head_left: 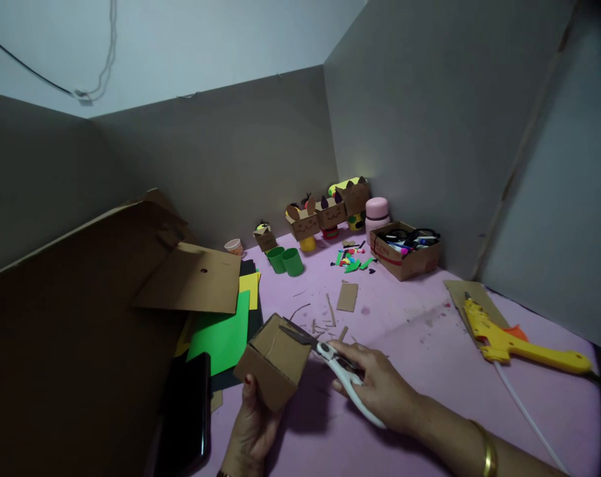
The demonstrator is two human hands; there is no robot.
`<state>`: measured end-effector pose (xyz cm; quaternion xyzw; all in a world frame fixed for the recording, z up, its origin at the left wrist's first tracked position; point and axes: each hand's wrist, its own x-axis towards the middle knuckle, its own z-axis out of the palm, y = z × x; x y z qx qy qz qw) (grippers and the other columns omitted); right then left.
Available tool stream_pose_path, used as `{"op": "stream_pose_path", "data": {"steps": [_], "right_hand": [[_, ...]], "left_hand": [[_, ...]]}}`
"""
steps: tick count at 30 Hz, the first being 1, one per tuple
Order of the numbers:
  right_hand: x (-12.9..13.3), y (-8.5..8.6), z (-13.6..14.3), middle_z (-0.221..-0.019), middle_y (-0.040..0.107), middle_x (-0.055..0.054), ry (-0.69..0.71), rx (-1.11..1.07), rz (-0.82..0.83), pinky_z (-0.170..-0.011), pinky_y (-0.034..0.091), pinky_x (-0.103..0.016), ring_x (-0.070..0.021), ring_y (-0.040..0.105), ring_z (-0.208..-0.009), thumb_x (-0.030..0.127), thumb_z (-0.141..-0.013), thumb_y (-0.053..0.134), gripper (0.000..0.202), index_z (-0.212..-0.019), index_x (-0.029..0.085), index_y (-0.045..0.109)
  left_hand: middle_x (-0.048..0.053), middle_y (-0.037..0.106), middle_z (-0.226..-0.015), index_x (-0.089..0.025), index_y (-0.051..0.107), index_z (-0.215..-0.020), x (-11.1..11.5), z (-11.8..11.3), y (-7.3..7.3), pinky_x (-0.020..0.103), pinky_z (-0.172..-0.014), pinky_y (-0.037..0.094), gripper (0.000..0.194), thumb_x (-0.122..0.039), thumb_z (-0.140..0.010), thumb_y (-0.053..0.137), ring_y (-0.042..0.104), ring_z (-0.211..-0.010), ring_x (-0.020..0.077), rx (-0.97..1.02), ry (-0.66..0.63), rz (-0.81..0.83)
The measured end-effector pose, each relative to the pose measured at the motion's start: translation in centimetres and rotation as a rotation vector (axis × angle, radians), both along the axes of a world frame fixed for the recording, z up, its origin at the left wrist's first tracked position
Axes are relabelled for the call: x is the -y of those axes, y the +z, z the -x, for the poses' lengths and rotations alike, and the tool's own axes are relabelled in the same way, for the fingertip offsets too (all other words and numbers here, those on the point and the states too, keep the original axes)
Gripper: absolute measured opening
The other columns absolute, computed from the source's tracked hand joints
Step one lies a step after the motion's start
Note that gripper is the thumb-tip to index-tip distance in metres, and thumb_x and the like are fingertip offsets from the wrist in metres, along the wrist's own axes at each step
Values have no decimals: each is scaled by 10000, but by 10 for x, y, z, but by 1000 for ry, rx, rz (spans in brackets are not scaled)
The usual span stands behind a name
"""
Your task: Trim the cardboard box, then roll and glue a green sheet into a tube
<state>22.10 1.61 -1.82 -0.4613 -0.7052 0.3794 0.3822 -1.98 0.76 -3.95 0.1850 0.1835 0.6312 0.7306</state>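
My left hand (256, 424) grips a small cardboard box (270, 374) from below, its thumb pressed on the near side. The box is tilted, with its top facing up and toward the right. In my right hand (374, 384) are white-handled scissors (347, 381), with the fingers round the handles. Their dark blades are parted and lie at the top edge of the box; whether they cut into it I cannot tell. Thin cardboard strips (330, 310) and a small cardboard rectangle (347, 297) lie on the table just beyond.
A yellow glue gun (509, 341) rests on cardboard at the right, its white cord running forward. Behind stand two green cups (293, 262), cardboard animal figures (304, 225), a pink flask (377, 215) and a box of supplies (404, 255). Left are coloured sheets (223, 338), a phone (185, 414) and large cardboard (71, 344).
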Motion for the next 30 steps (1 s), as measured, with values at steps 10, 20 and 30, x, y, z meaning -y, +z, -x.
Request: {"op": "stream_pose_path", "data": {"steps": [10, 20, 30], "right_hand": [[3, -2, 3, -908, 686, -66, -33, -12, -35, -764, 475, -334, -220, 615, -794, 160, -692, 684, 548, -1232, 236, 619], [-1, 2, -1, -906, 684, -51, -15, 38, -62, -752, 465, -299, -207, 612, -798, 206, -688, 733, 560, -1232, 245, 610], [-5, 3, -2, -840, 667, -12, -29, 70, -81, -668, 444, -250, -155, 570, -691, 315, -712, 757, 531, -1220, 276, 608]], "left_hand": [[54, 751, -1076, -346, 519, -1305, -3, 6, -10, 400, -935, 510, 556, -158, -804, 667, 671, -1030, 251, 24, -53, -24], [55, 740, -1100, -383, 469, -1333, -6, 6, -6, 383, -908, 518, 640, -174, -774, 700, 678, -1009, 257, 30, -78, -56], [50, 717, -1140, -442, 331, -1388, -17, -1, -5, 419, -869, 520, 765, -363, -734, 720, 663, -1013, 288, 77, -82, -20]]}}
